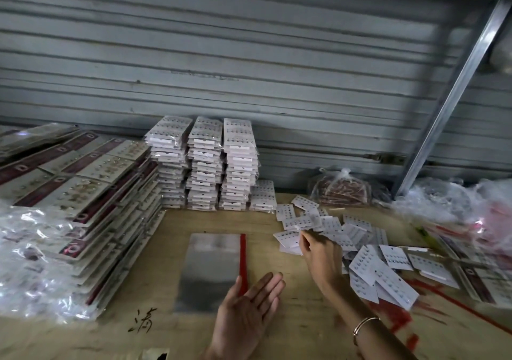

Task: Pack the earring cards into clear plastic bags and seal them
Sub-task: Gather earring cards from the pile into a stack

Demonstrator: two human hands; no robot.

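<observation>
A stack of clear plastic bags point(210, 271) with a red strip along its right side lies flat on the wooden table in front of me. My left hand point(249, 307) hovers palm up with straight fingers just right of the bags' near corner, holding nothing. My right hand point(318, 254) reaches into a loose heap of white earring cards point(368, 251) on the right. Its fingertips pinch a white earring card point(288, 237) at the heap's left edge. A thin bracelet sits on that wrist.
Tall piles of bagged white cards point(205, 165) stand at the back against a grey shutter. Stacks of larger packed cards with dark red headers point(83, 193) and crumpled clear plastic point(36, 262) fill the left. More plastic bags and red strips lie at the far right point(471, 221).
</observation>
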